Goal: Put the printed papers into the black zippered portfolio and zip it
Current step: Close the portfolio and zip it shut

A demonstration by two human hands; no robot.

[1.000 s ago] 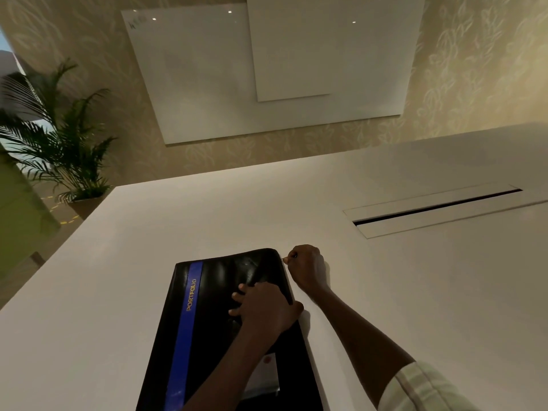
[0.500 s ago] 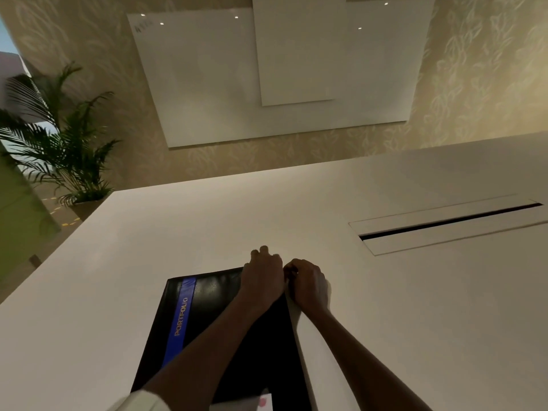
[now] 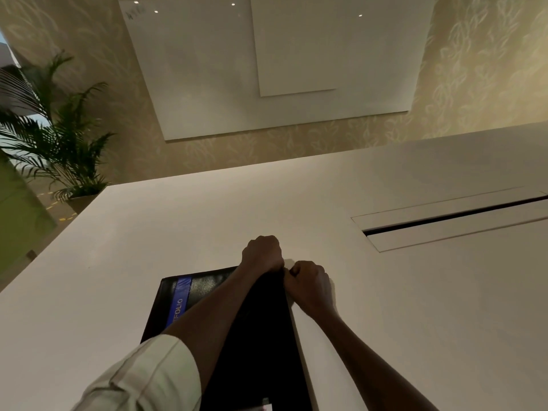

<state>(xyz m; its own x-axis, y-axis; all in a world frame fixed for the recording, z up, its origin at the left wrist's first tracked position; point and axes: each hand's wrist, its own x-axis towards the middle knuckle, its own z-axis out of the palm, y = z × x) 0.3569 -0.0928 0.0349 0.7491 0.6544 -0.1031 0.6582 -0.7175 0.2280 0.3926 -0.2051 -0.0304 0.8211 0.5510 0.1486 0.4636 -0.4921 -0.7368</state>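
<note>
**Both hands at the portfolio's far right corner**

A white table (image 3: 148, 247) fills most of the view, with a recessed cable slot (image 3: 453, 218) set into it at the right. A white board (image 3: 207, 69) is mounted on the patterned wall beyond, and a potted palm (image 3: 53, 143) is seen at far left.

The black portfolio (image 3: 258, 336) lies flat on the table near the front edge, closed, with a blue stripe (image 3: 179, 301) lettered "FOLIO" along its left part. A small white corner is visible at the bottom edge; what it is cannot be told.

The left hand (image 3: 262, 253) is curled into a fist over the far right corner of the portfolio, forearm crossing the cover, light sleeve (image 3: 148, 378) rolled up. The right hand (image 3: 310, 284) is closed just beside it at the right edge, fingertips pinched on something too small to identify. The two hands are nearly touching.
</note>
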